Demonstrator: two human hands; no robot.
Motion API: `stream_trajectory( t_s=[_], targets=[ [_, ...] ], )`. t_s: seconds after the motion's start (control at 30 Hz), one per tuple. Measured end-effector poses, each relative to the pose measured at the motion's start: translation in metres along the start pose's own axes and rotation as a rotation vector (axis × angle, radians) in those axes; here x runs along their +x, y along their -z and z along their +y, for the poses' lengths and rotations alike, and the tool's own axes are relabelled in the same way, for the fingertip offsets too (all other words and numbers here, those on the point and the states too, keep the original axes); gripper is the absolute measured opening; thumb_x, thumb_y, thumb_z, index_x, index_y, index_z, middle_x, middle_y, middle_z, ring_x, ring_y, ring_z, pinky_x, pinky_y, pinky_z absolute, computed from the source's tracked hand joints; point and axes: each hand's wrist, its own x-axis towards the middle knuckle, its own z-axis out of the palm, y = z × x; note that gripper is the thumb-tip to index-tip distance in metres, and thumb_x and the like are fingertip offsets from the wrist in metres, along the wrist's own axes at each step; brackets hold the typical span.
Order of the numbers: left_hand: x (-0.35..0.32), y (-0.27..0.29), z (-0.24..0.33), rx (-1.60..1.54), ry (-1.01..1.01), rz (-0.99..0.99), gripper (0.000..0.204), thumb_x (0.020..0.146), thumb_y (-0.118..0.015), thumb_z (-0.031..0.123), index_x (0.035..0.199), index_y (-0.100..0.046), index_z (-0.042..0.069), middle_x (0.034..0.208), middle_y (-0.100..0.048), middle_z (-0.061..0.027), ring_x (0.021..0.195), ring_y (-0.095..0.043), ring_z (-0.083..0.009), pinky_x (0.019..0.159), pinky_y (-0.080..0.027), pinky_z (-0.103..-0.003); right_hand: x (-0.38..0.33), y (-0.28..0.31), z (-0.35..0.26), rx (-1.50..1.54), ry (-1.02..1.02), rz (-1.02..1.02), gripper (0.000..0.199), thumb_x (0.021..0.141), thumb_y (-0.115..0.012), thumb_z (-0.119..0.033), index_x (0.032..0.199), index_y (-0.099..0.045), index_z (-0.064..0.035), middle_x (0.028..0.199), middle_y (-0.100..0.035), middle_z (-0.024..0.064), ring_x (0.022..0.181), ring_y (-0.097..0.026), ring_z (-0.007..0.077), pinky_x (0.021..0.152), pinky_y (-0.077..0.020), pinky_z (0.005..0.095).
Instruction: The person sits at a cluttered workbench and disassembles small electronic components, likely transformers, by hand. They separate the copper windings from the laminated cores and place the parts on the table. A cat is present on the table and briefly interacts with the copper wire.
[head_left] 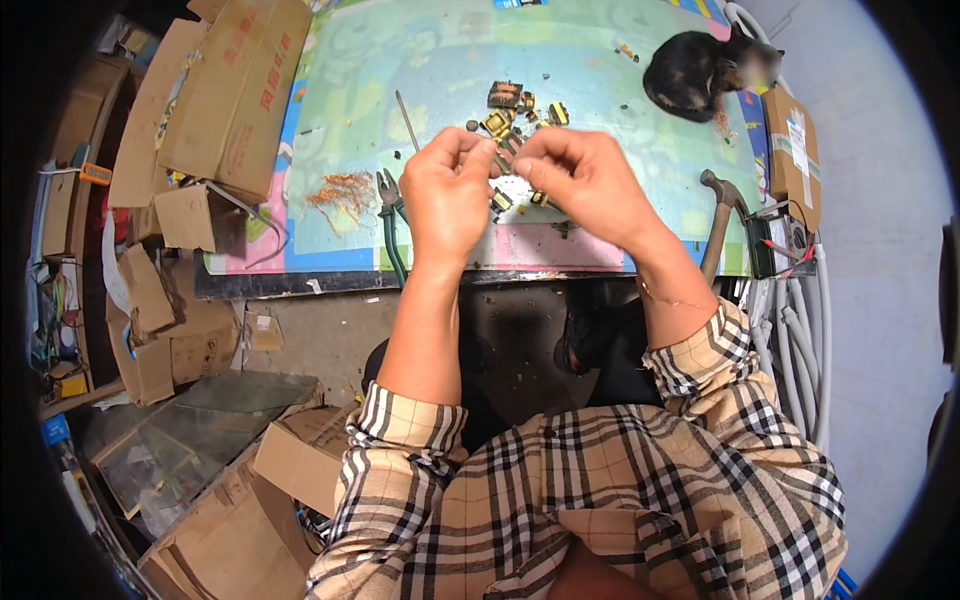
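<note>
At the left of the mat (365,60), a loose heap of copper wire (343,195) was seen, so some stripping could be judged as done. To the right of it, a small dark part (505,160) was held up between the hands, above the near middle of the mat. It was pinched between the thumb and fingers of the left hand (448,200). The fingers of the right hand (592,185) were curled toward it, thumb close to forefinger (whether they gripped it could not be told, as the tips were blurred). Around and beyond the hands, a dark copper-wound block (505,94), a yellow-framed coil (497,123) and a yellow-and-black piece (558,113) appeared to be left whole, so much seemed undone.

Farther out, a large carton (235,100) was stood at the far left. Green-handled pliers (391,225) were laid just beside the left hand, their handles partly in the way of that forearm; a thin metal rod (406,120) was set beyond them. Working room was crowded by the scattered pieces. At the far right, a black animal (685,75) was curled beside a small copper tangle (725,125), and a hammer (716,235) was placed nearer, right of the right forearm.
</note>
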Motion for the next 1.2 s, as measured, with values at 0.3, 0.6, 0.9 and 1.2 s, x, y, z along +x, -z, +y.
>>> stream_trajectory(
  t_s=[0.3,0.6,0.9,1.2],
  targets=[
    [0.003,0.003,0.003,-0.180,0.089,-0.096,0.008,0.087,-0.061,0.004,0.083,-0.064,-0.002,0.069,-0.063,-0.0048,0.054,-0.052,-0.0069,0.049,-0.042,-0.021,0.002,0.004,0.004,-0.272,0.073,-0.252,0.014,0.084,-0.059,-0.015,0.089,-0.067,-0.0044,0.072,-0.064,0.0145,0.067,-0.062,0.0297,0.065,-0.0487,0.0385],
    [0.003,0.007,0.010,-0.165,0.104,-0.295,0.008,0.089,-0.063,0.010,0.085,-0.064,0.003,0.067,-0.062,-0.0012,0.053,-0.049,-0.0041,0.047,-0.037,-0.019,0.016,0.015,0.032,-0.320,-0.069,0.072,0.017,0.084,-0.060,-0.019,0.092,-0.068,-0.0055,0.077,-0.065,0.0184,0.071,-0.063,0.0343,0.069,-0.0505,0.0393],
    [0.006,-0.002,0.001,0.356,-0.077,-0.096,0.011,0.084,-0.064,0.008,0.078,-0.064,-0.001,0.060,-0.058,-0.0059,0.053,-0.051,-0.0097,0.051,-0.042,-0.029,0.001,0.021,-0.004,0.327,-0.030,-0.149,0.015,0.090,-0.057,-0.014,0.089,-0.065,-0.0015,0.064,-0.059,0.0026,0.052,-0.054,0.0068,0.049,-0.0429,0.0231],
    [0.013,0.018,0.001,-0.207,0.120,-0.191,0.010,0.088,-0.064,0.009,0.087,-0.063,0.000,0.068,-0.062,-0.0035,0.054,-0.050,-0.0053,0.047,-0.038,-0.020,0.011,-0.003,0.033,-0.709,-0.047,-0.253,0.018,0.085,-0.053,-0.016,0.092,-0.068,-0.0094,0.086,-0.067,0.0172,0.084,-0.064,0.0367,0.075,-0.0506,0.0461]
  ],
)
